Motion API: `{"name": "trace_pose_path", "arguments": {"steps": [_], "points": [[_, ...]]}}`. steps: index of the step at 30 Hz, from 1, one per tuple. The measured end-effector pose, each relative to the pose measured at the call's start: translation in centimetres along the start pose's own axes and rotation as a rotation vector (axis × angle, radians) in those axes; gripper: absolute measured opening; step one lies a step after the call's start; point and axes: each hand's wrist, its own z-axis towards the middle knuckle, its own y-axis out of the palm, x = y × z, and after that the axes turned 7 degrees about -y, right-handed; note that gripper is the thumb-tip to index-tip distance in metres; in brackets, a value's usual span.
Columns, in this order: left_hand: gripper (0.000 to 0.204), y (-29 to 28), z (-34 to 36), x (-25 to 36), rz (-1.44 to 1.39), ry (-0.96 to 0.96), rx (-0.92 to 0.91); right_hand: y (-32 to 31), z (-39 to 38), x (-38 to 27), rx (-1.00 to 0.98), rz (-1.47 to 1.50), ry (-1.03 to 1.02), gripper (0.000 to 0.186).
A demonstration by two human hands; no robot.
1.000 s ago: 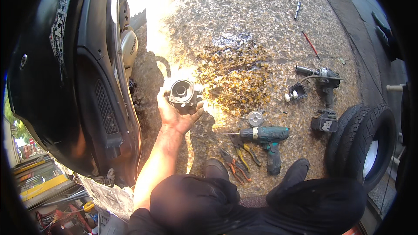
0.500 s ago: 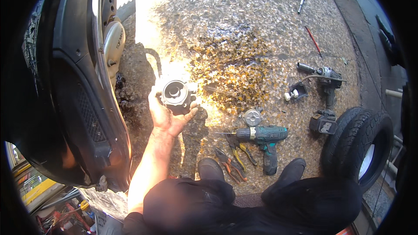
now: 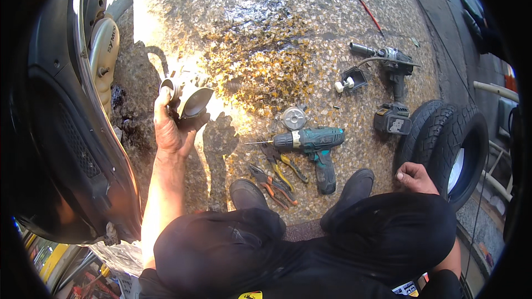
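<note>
My left hand (image 3: 175, 126) reaches forward beside the scooter, its fingers and thumb wrapped round a metal carburetor (image 3: 195, 102). The carburetor is tilted, with a round open mouth facing the fingers' side and a wide, dark round part toward the right. My right hand (image 3: 414, 178) is beside my right knee, its fingers curled and the thumb pressed to them; anything inside is hidden. A long coil spring (image 3: 241, 87) lies on the ground right of the carburetor. Nearer to me lies a round metal cap (image 3: 293, 117), just above a teal cordless drill (image 3: 316, 139).
A dark scooter (image 3: 61, 127) stands close on the left. Two pliers (image 3: 270, 185) lie by my boots. Rightward are a cordless impact wrench (image 3: 394, 69), a small black piece with a white knob (image 3: 349, 83) and several tyres (image 3: 464, 138). A red rod (image 3: 371, 16) lies farther off. Oil stains the ground.
My left hand has turned the carburetor, so its open round face no longer points up at me. My right hand has come into view by the right knee. The whole view has shifted.
</note>
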Motion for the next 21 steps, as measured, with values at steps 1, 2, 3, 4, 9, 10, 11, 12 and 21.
{"name": "trace_pose_path", "arguments": {"steps": [1, 2, 3, 4, 9, 10, 11, 12, 21], "points": [[0.064, -0.2, -0.1, -0.1, 0.005, 0.001, -0.002, -0.3, 0.6, -2.5, -0.059, -0.047, 0.004, 0.026], [0.063, -0.3, -0.1, -0.2, 0.008, 0.005, -0.004, -0.4, 1.4, -4.9, -0.132, -0.172, -0.041, 0.025], [0.063, -0.4, -0.2, -0.2, 0.012, 0.012, -0.013, 0.0, 2.8, -7.0, -0.234, -0.347, -0.050, 0.024], [0.063, -0.4, -0.4, -0.1, 0.019, 0.021, -0.100, 0.7, 4.2, -9.0, -0.342, -0.531, -0.109, 0.023], [0.073, 0.0, -1.2, 0.9, 0.147, 0.213, -0.270, 13.3, 10.7, -10.1, -0.898, -1.137, -0.303, 0.038], [0.074, 0.2, -1.4, 1.1, 0.160, 0.215, -0.294, 16.6, 11.6, -9.0, -0.909, -1.173, -0.360, 0.039], [0.076, 0.3, -1.6, 1.2, 0.175, 0.273, -0.311, 19.4, 12.1, -7.6, -0.844, -1.195, -0.347, 0.037], [0.078, 0.5, -1.7, 1.3, 0.164, 0.292, -0.343, 21.8, 12.4, -6.1, -0.781, -1.214, -0.351, 0.035], [0.088, 1.2, -1.9, 1.5, 0.302, 0.390, -0.329, 26.6, 12.6, 1.2, -0.121, -1.023, -0.520, 0.034]]}}
